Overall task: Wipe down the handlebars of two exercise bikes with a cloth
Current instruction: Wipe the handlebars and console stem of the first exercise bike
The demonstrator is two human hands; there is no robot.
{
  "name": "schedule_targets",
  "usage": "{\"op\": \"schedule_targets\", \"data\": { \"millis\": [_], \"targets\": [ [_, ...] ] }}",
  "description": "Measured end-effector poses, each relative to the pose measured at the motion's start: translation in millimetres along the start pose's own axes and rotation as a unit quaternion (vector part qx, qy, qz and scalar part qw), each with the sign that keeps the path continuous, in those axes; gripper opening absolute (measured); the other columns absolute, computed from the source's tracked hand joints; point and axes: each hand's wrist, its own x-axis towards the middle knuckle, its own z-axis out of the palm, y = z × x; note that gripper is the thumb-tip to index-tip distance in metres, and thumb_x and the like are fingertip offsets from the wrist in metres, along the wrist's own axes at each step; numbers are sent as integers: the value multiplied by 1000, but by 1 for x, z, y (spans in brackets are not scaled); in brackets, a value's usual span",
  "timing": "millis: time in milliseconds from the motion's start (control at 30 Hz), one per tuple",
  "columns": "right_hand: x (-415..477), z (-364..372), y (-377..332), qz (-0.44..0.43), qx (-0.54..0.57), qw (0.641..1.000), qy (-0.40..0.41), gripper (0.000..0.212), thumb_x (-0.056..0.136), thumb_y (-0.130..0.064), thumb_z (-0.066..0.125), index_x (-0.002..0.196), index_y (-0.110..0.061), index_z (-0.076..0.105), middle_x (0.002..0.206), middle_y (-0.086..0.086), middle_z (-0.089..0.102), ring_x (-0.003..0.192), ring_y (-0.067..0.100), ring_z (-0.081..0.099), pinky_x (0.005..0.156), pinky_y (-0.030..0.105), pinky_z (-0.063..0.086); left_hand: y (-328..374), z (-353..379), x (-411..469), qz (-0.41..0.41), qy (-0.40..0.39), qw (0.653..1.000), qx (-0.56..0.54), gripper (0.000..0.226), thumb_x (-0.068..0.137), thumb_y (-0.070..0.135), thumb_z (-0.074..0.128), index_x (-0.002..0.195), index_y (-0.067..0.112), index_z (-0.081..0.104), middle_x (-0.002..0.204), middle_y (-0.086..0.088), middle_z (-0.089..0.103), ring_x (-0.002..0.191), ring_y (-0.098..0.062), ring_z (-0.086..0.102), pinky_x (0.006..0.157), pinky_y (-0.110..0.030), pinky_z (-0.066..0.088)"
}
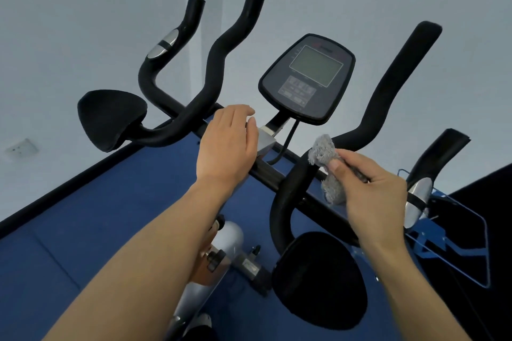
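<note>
Cloth (pixel 326 159) soft, light, fluffy, bunched right of centre against stiff handlebars (pixel 291 183), pinched mid-bunch by right hand (pixel 371 191); left hand (pixel 227 147) rests loosely on the bar, holding nothing

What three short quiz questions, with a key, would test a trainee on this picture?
1. True or false: the right hand holds a grey cloth.
2. The left hand rests on: A the screen, B the middle of the handlebar, C a black pad.
3. Fill in: the floor is ___ in colour.
Key: 1 true; 2 B; 3 blue.
</note>
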Motion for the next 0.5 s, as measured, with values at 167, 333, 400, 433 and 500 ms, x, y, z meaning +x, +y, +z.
{"op": "schedule_targets", "data": {
  "millis": [167,333,400,433,500],
  "targets": [
    [-10,3,8,-15,-43,997,-61,29,75,-14,74,86,-40,70,92,-15,66,86,-3,61,77,9,47,0,1,-1,2,5,1000,0,29,94,20,38,109,5,58,108,-7,61,102,-21,52,84,-28,39],
    [-13,-3,10,-35,-69,992,-99,31,76,-12,72,84,-41,71,85,-18,67,81,-5,61,70,4,44,0,1,-1,0,2,1000,-1,29,94,21,37,109,6,57,109,-6,61,102,-21,52,84,-26,37],
    [-12,-3,10,-26,-55,996,-66,31,76,-10,72,82,-41,70,85,-18,69,82,-4,63,72,6,46,-1,1,-1,-4,5,1000,-3,31,94,23,36,109,6,58,109,-6,61,101,-20,51,83,-24,36],
    [-14,-2,9,-23,-60,996,-63,30,76,-10,72,82,-40,70,86,-18,69,82,-5,63,72,5,45,-1,1,-1,-5,5,1000,-3,31,93,23,36,109,7,58,108,-6,61,101,-20,51,83,-24,36],
    [-20,-3,8,-47,-106,987,-108,30,75,-11,73,82,-40,71,85,-20,69,82,-7,62,71,1,43,0,1,1,-3,5,1000,-1,29,94,22,37,108,7,58,107,-6,61,100,-20,51,82,-25,37]
  ]
}}
